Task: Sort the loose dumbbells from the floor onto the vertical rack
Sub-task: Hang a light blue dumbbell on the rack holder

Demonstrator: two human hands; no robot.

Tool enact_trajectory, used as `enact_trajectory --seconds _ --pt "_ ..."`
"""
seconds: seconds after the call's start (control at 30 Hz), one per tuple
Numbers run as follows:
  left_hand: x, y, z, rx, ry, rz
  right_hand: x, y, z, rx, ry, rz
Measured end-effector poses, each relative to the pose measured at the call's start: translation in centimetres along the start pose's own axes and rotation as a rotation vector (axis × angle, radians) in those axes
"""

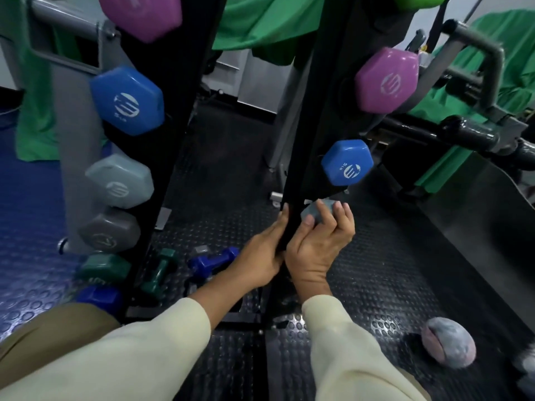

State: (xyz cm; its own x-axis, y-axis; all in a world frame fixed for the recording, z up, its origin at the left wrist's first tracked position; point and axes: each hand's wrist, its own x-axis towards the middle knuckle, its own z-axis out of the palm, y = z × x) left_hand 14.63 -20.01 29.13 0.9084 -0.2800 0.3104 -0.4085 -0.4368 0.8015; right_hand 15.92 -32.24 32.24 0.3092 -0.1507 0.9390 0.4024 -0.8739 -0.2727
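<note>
A black vertical rack (298,157) stands in front of me with hex dumbbells on its arms: purple (386,81) and blue (346,163) heads on the right side, blue (127,101), light grey (120,182), dark grey (110,233) and green (104,267) heads on the left side. My right hand (318,247) grips the head of a light grey dumbbell (317,211) at the right upright, just below the blue one. My left hand (260,256) lies flat against the inner side of that upright. On the floor inside the rack lie a blue dumbbell (212,261) and a green dumbbell (157,272).
Another blue dumbbell head (98,298) sits low by my left knee. A grey-pink soft ball (447,345) lies on the studded black mat at the right. Grey gym machines draped in green cloth stand behind and to the right. Blue matting covers the floor at the left.
</note>
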Motion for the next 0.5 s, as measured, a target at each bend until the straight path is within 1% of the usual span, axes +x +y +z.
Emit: enact_trajectory --seconds 0.1,0.17,0.3,0.4,0.5 --pt "-0.2 0.0 -1.5 0.066 -0.034 -0.001 0.0 -0.3 -0.9 -0.013 -0.045 0.020" --pt "-0.7 -0.2 -2.3 0.066 -0.055 -0.005 0.0 -0.5 -1.9 -0.012 -0.107 0.043" --pt "-2.2 -0.6 -2.2 0.077 -0.135 -0.089 0.1 -0.4 -4.4 0.013 -0.283 0.084" --pt "-3.3 -0.1 -1.0 0.070 -0.212 -0.112 0.5 -0.8 -6.2 0.037 -0.400 0.098" --pt "-3.5 0.8 0.4 0.014 -0.206 -0.169 0.8 -1.3 -6.3 0.050 -0.391 0.103"
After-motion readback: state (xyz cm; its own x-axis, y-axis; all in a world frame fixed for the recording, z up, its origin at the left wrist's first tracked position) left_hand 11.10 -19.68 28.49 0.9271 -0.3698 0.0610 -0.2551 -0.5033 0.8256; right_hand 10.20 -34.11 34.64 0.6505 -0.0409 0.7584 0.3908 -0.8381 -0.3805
